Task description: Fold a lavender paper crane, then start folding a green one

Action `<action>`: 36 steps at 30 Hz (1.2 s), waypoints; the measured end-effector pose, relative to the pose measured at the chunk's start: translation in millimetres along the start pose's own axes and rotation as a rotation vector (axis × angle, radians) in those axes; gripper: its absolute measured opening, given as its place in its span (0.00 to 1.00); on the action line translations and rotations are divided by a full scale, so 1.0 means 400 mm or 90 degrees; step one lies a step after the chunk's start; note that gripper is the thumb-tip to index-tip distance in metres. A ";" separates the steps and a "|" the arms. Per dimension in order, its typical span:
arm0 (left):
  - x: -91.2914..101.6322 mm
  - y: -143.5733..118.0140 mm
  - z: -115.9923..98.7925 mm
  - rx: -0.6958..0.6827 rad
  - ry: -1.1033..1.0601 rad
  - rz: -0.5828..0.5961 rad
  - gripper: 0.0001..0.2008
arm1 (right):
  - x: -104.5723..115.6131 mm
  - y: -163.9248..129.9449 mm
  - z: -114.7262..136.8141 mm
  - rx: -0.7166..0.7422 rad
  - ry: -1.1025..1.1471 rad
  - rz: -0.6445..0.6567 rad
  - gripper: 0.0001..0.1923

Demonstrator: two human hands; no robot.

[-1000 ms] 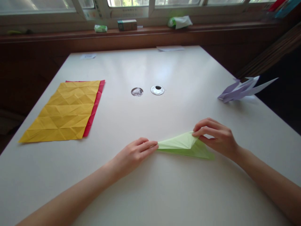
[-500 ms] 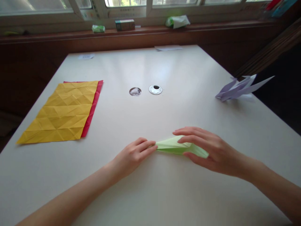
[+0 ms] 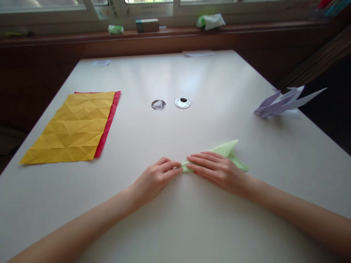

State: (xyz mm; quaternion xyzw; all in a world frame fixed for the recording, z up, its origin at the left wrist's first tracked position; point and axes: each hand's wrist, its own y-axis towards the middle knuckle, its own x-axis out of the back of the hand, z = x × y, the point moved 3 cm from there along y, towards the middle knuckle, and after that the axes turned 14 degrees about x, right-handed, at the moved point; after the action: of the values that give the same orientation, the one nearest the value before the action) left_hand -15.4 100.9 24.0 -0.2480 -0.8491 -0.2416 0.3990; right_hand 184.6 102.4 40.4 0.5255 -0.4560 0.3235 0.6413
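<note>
A light green folded sheet of origami paper lies on the white table in front of me. My left hand pinches its narrow left end between thumb and fingers. Across the middle of the paper my right hand rests flat, fingers stretched out and pointing left; it covers much of the folds. A pointed flap rises behind the right hand, and a second corner shows beside the wrist.
On the left, a creased yellow sheet overlaps a red sheet. A purple origami figure stands near the table's right edge. Two round holes, one with a metal ring, sit mid-table. Small packets and a box line the windowsill.
My right hand has moved left and come down flat on the green paper, its fingers closer together. The paper's right end now spreads upward. My left hand keeps its pinch.
</note>
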 end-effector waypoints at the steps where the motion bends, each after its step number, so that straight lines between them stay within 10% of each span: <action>1: 0.003 0.008 0.006 0.012 0.001 -0.007 0.13 | -0.001 0.004 -0.011 -0.007 0.004 -0.010 0.15; 11: 0.045 0.046 0.081 0.142 0.021 -0.147 0.06 | -0.022 0.019 -0.092 -0.038 0.015 -0.100 0.12; 36: 0.037 0.036 0.034 0.108 0.322 -0.088 0.07 | -0.032 0.011 -0.097 -0.048 0.038 -0.096 0.14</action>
State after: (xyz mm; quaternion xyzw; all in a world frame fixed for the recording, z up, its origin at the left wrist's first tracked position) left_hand -22.6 123.5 31.2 -0.0866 -0.7545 -0.2506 0.6004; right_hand 185.5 141.8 29.1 0.5238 -0.4075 0.2721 0.6967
